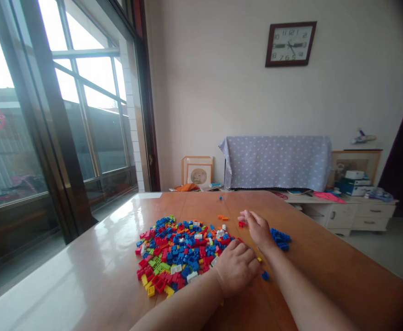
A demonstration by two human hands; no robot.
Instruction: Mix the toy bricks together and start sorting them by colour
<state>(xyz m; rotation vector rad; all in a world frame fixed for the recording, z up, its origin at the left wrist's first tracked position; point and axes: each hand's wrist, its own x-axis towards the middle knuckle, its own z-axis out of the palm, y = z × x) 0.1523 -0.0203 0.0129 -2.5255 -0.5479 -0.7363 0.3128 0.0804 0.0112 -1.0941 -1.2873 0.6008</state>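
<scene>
A wide pile of mixed toy bricks in red, blue, green, yellow, white and orange lies on the wooden table. My left hand rests at the pile's right edge, fingers curled; what is under them is hidden. Farther out, my right hand has its fingers partly extended above a small red brick. Just right of that hand sits a group of blue bricks. One blue brick lies to the right of my left hand, with a yellow bit close by.
Orange bricks and a tiny blue piece lie toward the far side of the table. Behind it stand a white cabinet and a cloth-covered object. Glass windows are on the left.
</scene>
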